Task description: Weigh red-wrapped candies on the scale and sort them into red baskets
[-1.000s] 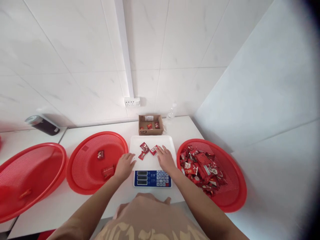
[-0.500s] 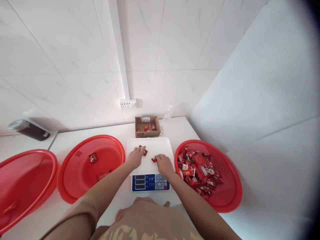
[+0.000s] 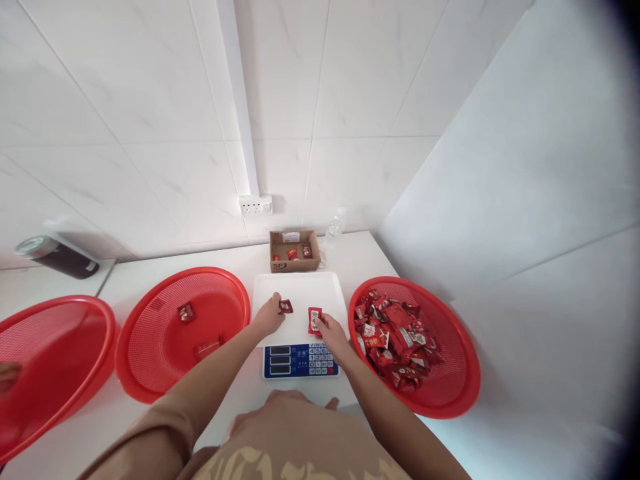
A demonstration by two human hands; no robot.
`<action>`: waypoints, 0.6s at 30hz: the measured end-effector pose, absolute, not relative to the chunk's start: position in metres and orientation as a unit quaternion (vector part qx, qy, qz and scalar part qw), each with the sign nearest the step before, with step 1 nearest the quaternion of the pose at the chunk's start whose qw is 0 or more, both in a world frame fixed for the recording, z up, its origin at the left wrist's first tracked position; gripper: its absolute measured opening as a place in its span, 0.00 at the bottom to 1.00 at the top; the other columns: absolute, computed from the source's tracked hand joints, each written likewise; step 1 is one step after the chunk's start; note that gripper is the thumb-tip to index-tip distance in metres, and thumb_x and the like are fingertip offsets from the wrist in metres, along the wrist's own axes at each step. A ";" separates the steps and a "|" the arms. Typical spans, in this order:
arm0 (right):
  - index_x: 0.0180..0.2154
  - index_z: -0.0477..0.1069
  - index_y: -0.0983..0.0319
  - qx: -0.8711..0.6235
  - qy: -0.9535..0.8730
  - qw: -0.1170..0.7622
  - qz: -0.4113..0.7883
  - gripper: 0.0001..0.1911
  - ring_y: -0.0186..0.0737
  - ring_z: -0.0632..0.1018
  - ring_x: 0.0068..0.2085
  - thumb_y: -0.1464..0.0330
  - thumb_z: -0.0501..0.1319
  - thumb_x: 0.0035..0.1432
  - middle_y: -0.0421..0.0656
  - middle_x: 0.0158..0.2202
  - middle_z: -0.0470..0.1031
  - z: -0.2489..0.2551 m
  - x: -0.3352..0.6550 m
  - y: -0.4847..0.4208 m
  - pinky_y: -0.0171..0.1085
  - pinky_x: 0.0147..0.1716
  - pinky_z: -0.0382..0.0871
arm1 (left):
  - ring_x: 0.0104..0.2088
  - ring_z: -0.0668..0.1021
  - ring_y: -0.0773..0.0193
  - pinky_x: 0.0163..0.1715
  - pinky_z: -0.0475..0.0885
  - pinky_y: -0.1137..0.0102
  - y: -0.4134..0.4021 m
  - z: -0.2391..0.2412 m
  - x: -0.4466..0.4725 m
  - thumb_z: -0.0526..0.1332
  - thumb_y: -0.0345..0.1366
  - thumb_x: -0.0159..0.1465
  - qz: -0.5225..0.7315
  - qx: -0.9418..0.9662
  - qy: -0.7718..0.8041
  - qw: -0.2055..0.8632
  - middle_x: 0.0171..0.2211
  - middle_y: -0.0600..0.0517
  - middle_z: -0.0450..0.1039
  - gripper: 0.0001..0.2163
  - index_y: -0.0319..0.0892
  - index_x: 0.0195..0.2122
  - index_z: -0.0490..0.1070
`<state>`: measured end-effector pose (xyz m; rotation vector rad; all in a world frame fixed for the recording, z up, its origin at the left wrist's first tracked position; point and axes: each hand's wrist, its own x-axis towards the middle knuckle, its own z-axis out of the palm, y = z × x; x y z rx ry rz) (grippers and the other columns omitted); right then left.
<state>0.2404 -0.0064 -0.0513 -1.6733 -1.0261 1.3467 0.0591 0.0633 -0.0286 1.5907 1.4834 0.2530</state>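
My left hand pinches a small red snack packet over the white tray of a digital scale. My right hand holds another red packet upright above the tray's front edge. The tray's surface around them is bare. A red mesh basket to the right of the scale is heaped with several red packets. To the left, another red basket holds two packets.
A small cardboard box with a few red packets stands behind the scale, beside a clear bottle. A third red basket lies at far left, a dark cylinder behind it. A wall socket sits above the table.
Both hands went from lying flat over three packets on the tray to closing on them; each now holds a packet lifted off the tray, which has no loose packets left.
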 end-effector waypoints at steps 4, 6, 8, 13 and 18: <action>0.38 0.69 0.61 -0.561 -0.328 0.430 0.627 0.18 0.38 0.76 0.37 0.55 0.59 0.50 0.43 0.38 0.75 -0.036 0.226 -0.014 0.36 0.34 0.71 | 0.24 0.68 0.70 0.24 0.62 0.74 0.035 -0.021 0.068 0.56 0.36 0.59 0.144 0.557 0.554 0.601 0.26 0.57 0.62 0.09 0.44 0.40 0.60; 0.41 0.70 0.60 -0.524 -0.335 0.425 0.658 0.20 0.38 0.76 0.36 0.55 0.60 0.50 0.43 0.39 0.75 -0.025 0.219 -0.022 0.36 0.33 0.71 | 0.22 0.66 0.72 0.22 0.60 0.75 0.018 -0.017 0.071 0.57 0.43 0.60 0.152 0.527 0.523 0.652 0.25 0.57 0.61 0.11 0.43 0.39 0.62; 0.44 0.70 0.58 -0.507 -0.357 0.410 0.669 0.20 0.37 0.76 0.33 0.55 0.58 0.52 0.42 0.38 0.75 -0.018 0.212 -0.032 0.36 0.31 0.71 | 0.22 0.65 0.72 0.21 0.58 0.76 0.000 -0.012 0.070 0.57 0.48 0.59 0.162 0.487 0.501 0.697 0.24 0.57 0.61 0.16 0.42 0.40 0.63; 0.53 0.65 0.55 -0.524 -0.440 0.348 0.641 0.26 0.35 0.75 0.29 0.53 0.57 0.55 0.40 0.32 0.74 -0.007 0.207 -0.048 0.37 0.29 0.70 | 0.20 0.66 0.74 0.18 0.57 0.78 -0.031 -0.002 0.055 0.69 0.43 0.49 0.236 0.326 0.481 0.779 0.22 0.56 0.68 0.17 0.39 0.35 0.69; 0.53 0.64 0.56 -0.464 -0.514 0.375 0.617 0.26 0.35 0.74 0.38 0.55 0.60 0.54 0.44 0.44 0.72 0.047 0.231 -0.077 0.39 0.40 0.68 | 0.16 0.67 0.77 0.14 0.60 0.81 -0.025 0.008 0.018 0.65 0.25 0.53 0.398 0.149 0.563 0.709 0.20 0.56 0.69 0.05 0.38 0.27 0.69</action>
